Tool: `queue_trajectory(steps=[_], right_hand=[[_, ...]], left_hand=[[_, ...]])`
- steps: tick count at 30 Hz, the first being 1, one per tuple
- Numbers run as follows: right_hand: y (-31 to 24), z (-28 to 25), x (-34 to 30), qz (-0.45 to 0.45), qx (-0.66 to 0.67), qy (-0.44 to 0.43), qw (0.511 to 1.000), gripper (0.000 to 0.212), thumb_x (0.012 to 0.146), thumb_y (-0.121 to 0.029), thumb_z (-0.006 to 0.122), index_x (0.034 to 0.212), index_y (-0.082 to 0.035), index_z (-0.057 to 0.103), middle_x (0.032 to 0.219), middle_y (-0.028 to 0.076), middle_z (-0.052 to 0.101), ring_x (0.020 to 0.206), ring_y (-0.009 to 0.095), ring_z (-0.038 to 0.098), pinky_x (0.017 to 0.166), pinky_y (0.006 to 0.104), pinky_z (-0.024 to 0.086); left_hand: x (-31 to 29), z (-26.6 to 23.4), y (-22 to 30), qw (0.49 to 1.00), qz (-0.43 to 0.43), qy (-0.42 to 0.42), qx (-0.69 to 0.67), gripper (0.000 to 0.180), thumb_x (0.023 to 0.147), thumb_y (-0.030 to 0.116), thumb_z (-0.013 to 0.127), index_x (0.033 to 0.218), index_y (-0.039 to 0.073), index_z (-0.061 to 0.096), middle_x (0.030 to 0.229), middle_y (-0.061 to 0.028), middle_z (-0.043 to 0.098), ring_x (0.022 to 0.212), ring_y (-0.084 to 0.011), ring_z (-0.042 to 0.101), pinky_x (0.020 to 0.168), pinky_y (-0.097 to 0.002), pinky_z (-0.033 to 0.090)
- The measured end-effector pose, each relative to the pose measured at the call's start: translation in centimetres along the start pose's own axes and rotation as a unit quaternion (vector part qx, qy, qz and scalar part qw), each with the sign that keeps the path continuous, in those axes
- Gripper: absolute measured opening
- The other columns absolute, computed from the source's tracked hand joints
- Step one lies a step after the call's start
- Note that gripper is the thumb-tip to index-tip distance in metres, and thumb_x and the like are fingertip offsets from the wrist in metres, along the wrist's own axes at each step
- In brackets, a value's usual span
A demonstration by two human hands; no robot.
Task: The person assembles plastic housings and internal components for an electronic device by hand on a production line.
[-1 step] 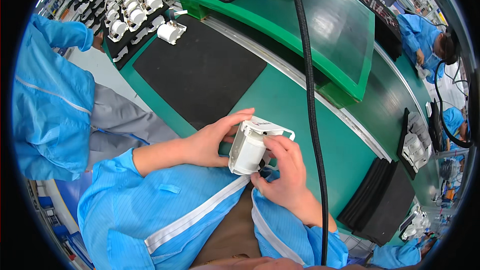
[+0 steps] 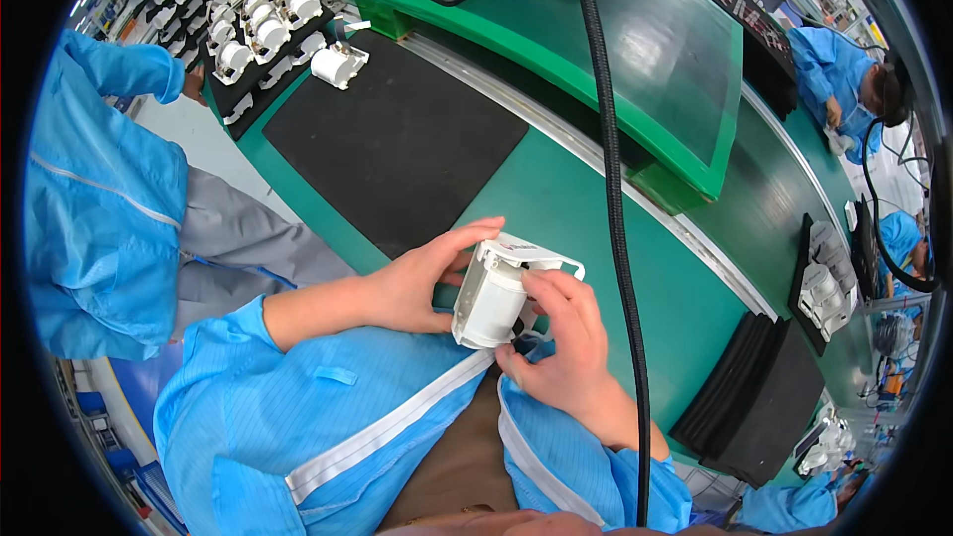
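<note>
Close in front of my body, a white plastic assembly with a round cylinder set in a bracket frame [image 2: 493,308] is held between both hands. My left hand [image 2: 422,283] grips its left side, thumb low and fingers over the top edge. My right hand [image 2: 568,337] pinches the right side, with the index finger by the cylinder's upper end and the thumb at its lower end. A small dark part shows between the right thumb and fingers; its kind is hidden. The assembly is tilted, above the near edge of the green table [image 2: 541,184].
A black mat [image 2: 397,129] lies ahead, with one similar white assembly [image 2: 340,65] at its far corner. Stacked black trays [image 2: 260,74] hold more. A black cable [image 2: 613,159] hangs across the view. Folded black mats [image 2: 754,397] lie right. A co-worker [image 2: 109,189] stands left.
</note>
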State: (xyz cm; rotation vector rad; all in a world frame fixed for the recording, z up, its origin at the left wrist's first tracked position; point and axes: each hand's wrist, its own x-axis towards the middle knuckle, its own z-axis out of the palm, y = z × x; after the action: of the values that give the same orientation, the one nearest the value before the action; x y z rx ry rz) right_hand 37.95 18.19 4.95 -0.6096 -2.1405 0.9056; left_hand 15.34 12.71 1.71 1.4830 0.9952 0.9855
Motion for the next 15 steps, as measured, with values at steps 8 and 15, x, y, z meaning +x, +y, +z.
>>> queue_trajectory(steps=[8, 15], right_hand=[[0.0, 0.6, 0.1, -0.009, 0.027, 0.006, 1.0, 0.07, 0.054, -0.001, 0.079, 0.121, 0.002, 0.058, 0.117, 0.018, 0.055, 0.1, 0.032, 0.061, 0.083, 0.0367, 0.055], [2.1, 1.0, -0.8, 0.026, -0.003, -0.029, 0.999, 0.073, 0.058, -0.007, 0.082, 0.125, -0.002, 0.054, 0.12, 0.017, 0.055, 0.103, 0.028, 0.06, 0.075, 0.0331, 0.058]], left_hand=[[-1.0, -0.5, -0.1, 0.999, -0.015, 0.019, 0.03, 0.104, 0.069, 0.0, 0.082, 0.15, 0.012, 0.019, 0.158, -0.0144, 0.017, 0.137, -0.0313, 0.041, 0.104, -0.0416, 0.047], [-0.3, 1.4, -1.7, 0.998, -0.025, 0.035, 0.044, 0.102, 0.073, 0.019, 0.085, 0.152, 0.011, 0.021, 0.15, -0.0121, 0.031, 0.131, -0.0256, 0.046, 0.099, -0.0407, 0.048]])
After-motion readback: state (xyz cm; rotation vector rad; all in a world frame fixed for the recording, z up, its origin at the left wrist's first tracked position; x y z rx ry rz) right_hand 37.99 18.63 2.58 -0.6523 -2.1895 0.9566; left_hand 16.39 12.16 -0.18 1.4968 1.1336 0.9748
